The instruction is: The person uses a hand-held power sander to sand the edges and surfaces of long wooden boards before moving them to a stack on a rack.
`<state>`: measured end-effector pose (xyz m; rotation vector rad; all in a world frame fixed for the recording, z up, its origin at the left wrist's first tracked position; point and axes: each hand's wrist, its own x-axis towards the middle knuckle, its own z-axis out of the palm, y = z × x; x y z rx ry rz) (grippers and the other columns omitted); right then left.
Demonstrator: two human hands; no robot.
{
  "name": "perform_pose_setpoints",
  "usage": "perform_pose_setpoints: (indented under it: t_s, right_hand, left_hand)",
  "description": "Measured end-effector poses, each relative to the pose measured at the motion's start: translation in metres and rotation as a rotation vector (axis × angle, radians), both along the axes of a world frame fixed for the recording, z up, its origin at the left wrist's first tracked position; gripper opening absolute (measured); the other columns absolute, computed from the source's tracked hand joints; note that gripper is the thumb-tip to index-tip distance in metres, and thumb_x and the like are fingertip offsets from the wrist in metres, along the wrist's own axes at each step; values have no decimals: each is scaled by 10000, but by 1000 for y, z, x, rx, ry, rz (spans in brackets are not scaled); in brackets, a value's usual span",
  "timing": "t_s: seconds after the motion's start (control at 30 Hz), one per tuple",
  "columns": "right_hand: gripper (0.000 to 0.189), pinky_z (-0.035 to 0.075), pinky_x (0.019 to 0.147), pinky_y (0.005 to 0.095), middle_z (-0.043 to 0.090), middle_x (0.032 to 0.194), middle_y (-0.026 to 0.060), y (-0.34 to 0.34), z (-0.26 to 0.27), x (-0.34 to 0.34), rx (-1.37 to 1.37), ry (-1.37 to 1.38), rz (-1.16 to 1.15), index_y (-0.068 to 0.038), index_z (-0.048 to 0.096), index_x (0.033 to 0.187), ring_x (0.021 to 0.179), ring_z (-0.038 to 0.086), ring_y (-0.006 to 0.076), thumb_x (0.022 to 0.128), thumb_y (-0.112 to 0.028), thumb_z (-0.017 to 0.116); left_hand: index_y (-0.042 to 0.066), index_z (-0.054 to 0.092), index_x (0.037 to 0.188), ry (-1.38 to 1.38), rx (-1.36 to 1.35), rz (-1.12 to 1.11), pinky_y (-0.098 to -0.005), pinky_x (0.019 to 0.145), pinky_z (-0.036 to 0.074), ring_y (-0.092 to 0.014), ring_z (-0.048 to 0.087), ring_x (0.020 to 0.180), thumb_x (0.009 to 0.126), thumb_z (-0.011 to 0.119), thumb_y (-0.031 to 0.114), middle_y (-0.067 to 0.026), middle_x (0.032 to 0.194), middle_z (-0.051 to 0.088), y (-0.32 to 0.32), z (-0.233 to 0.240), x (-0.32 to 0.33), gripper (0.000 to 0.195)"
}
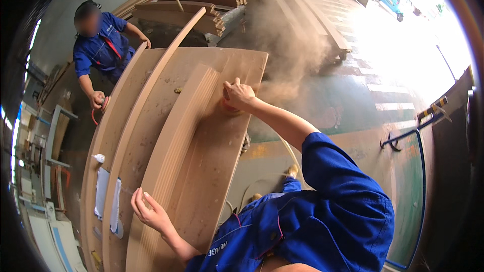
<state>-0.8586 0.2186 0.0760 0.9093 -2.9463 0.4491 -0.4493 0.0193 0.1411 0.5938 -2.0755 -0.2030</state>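
Note:
My right hand (240,96) grips a round palm sander (231,108), mostly hidden under the fingers. It is at the far right of a wide dusty worktable (211,166), beside a stack of long wood boards (166,143). A pale dust cloud (293,53) hangs beyond the sander. A light hose (289,149) hangs below my right forearm. Nearer to me, my left hand (151,211) is over the stack with its fingers apart and nothing in it. Whether its fingertips touch the wood I cannot tell.
Across the table a co-worker (107,43) holds another sander (104,102) at a long board (113,109). Another narrow board (151,79) lies lengthwise. Papers (102,192) and a small white bottle (99,158) lie near it. A blue metal frame (422,181) stands right.

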Motion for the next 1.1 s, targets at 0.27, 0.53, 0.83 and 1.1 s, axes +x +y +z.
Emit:
perform_pose_setpoints:
  t_s: [0.27,0.53,0.83,1.1]
  right_hand:
    - [616,594,785,426,553,1203,245,44,-5,-191,-2,-7,54,-138,485,1335,980,690,375,816,-374,719]
    - [539,576,805,491,553,1197,269,126,-10,-361,8,10,-16,-167,511,1256,983,678,440,839,-462,685]
    - [542,553,813,520,542,1166,242,293,-100,-361,-143,-102,-330,-203,497,1245,994,635,471,804,-409,736]
    - [629,535,883,528,555,1221,263,384,-214,-193,-75,-413,-438,-120,483,1294,1069,618,482,789,-392,742]
  left_hand:
    - [-23,664,1113,-59,75,184,-417,830,553,-327,657,971,997,576,75,-169,1080,645,80,-28,-128,175]
    - [-16,663,1113,-124,103,246,-394,768,561,-308,661,922,993,591,86,-174,1070,641,164,-18,-229,173]
    - [10,674,1097,-177,307,185,-375,759,562,-316,665,935,959,616,71,-158,1070,653,216,-34,-263,161]
    - [39,681,1071,-384,366,-16,-419,837,534,-333,657,966,917,640,76,-135,1048,672,244,-56,-261,164]
